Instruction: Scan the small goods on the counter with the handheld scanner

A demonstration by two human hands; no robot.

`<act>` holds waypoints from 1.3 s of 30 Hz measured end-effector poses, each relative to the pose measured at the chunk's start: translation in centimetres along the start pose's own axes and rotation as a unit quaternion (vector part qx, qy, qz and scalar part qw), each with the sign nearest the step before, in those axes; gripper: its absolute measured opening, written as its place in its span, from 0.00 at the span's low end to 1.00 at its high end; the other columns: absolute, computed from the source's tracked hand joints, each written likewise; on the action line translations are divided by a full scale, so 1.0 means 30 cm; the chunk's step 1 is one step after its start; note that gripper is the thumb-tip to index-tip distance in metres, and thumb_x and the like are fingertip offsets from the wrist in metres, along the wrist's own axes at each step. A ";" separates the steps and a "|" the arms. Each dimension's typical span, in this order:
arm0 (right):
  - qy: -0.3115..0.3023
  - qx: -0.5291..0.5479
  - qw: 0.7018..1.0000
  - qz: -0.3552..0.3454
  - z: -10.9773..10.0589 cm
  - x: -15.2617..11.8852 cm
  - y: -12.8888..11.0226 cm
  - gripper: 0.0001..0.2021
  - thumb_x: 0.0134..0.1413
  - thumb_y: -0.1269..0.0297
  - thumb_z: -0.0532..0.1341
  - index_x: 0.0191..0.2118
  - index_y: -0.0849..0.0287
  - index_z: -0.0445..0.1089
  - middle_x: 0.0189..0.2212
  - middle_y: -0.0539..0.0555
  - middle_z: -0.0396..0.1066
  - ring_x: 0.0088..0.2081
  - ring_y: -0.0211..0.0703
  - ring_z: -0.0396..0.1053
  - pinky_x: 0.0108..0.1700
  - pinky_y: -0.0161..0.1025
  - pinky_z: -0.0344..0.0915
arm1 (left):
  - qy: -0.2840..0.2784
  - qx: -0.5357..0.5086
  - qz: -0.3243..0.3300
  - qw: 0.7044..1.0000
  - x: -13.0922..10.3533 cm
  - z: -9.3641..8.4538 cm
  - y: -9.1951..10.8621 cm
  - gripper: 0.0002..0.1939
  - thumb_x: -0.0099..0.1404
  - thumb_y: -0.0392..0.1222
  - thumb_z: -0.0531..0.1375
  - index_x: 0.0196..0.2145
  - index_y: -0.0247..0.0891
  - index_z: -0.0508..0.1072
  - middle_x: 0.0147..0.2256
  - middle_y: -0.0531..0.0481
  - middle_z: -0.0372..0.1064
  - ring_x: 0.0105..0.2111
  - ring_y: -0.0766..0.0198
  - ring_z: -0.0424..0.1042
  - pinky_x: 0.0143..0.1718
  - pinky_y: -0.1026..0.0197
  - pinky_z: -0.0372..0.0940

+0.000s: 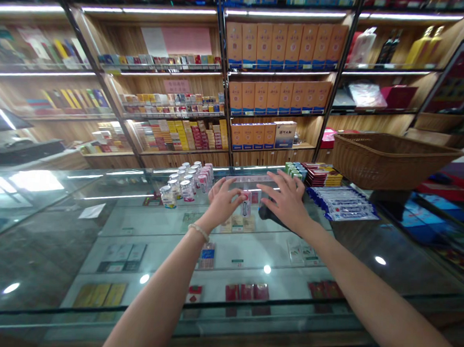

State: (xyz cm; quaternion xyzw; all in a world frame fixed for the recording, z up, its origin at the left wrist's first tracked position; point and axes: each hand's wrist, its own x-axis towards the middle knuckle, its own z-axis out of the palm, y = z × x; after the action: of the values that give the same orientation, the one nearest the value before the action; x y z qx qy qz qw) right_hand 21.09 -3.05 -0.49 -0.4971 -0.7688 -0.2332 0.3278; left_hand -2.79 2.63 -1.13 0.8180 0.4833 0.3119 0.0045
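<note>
Over the glass counter (151, 263), my left hand (223, 200) has its thumb and fingers apart, its thumb close to a small pink-and-white container (246, 203); whether they touch is unclear. My right hand (284, 200), fingers spread, hovers to the right of that container, above a black object (267, 213) that it partly hides. Left of my left hand stands a group of small clear containers with white lids (187, 184), with pink ones (205, 177) beside them. Behind my right hand are green-and-white containers (294, 169).
Blue-and-white packets (344, 203) lie fanned at the right, with stacked red and yellow packs (323, 175) behind them. A wicker basket (390, 159) stands further right. Shelves of orange boxes (279, 45) rise behind the counter. White paper (92, 211) lies at the left.
</note>
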 end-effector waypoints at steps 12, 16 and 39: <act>0.037 -0.016 0.994 -0.105 0.007 -0.014 -0.021 0.13 0.64 0.57 0.66 0.54 0.41 0.76 0.68 0.52 0.65 0.70 0.56 0.54 0.69 0.58 0.39 | -0.035 -0.006 0.097 0.995 -0.006 -0.042 0.053 0.12 0.69 0.54 0.63 0.46 0.53 0.83 0.67 0.49 0.64 0.70 0.41 0.50 0.70 0.33 0.51; 0.044 -0.015 0.992 -0.116 0.012 -0.015 -0.013 0.15 0.63 0.54 0.67 0.55 0.41 0.75 0.68 0.53 0.65 0.69 0.55 0.55 0.69 0.58 0.41 | -0.043 -0.020 0.100 0.994 -0.005 -0.050 0.059 0.11 0.68 0.53 0.65 0.45 0.52 0.84 0.66 0.49 0.65 0.70 0.42 0.52 0.70 0.34 0.52; 0.051 0.026 0.997 -0.041 0.011 -0.016 0.041 0.14 0.64 0.50 0.64 0.49 0.48 0.75 0.70 0.57 0.61 0.71 0.60 0.50 0.68 0.62 0.42 | -0.036 -0.026 0.083 0.996 -0.011 -0.077 0.101 0.20 0.66 0.59 0.66 0.53 0.55 0.80 0.68 0.49 0.61 0.71 0.42 0.50 0.71 0.34 0.47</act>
State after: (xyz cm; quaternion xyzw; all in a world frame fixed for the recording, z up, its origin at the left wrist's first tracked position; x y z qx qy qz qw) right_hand 22.27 -2.63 -1.01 -0.4436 -0.7767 -0.2516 0.3696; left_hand -1.71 0.07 1.49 0.8654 0.4054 0.2939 0.0174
